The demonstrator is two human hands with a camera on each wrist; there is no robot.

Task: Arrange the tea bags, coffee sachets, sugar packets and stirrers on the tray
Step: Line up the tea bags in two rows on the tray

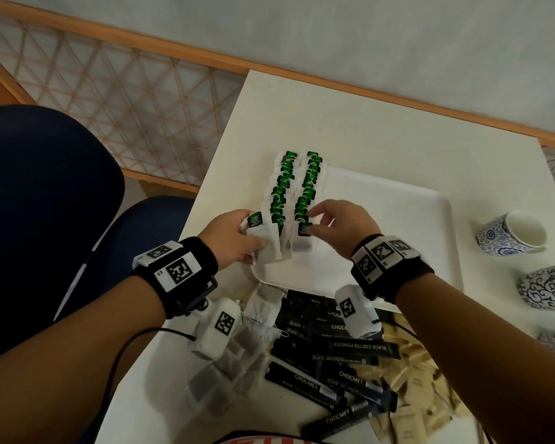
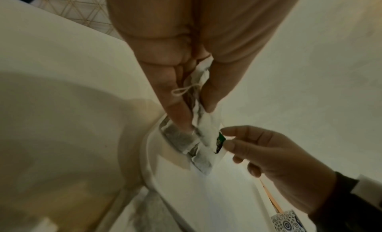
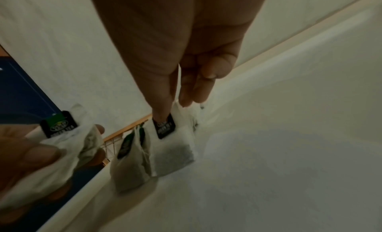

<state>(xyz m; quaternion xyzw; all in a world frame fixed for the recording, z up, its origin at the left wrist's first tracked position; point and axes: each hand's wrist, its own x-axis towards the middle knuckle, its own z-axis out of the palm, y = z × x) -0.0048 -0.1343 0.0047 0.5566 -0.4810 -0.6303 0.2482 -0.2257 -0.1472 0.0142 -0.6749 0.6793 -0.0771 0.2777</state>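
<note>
Tea bags (image 1: 290, 193) stand in two overlapping rows on the left part of the white tray (image 1: 398, 219), so each green tag stays readable. The right hand (image 1: 340, 225) pinches the tag of the nearest bag of the right row, probably to set it straight. The left hand (image 1: 234, 238) grips a small bunch of spare bags, ready to feed. Coffee sachets (image 1: 330, 344), sugar packets (image 1: 410, 376) and loose tea bags wait on the table (image 1: 366, 123), off the tray. I see no stirrers.
</note>
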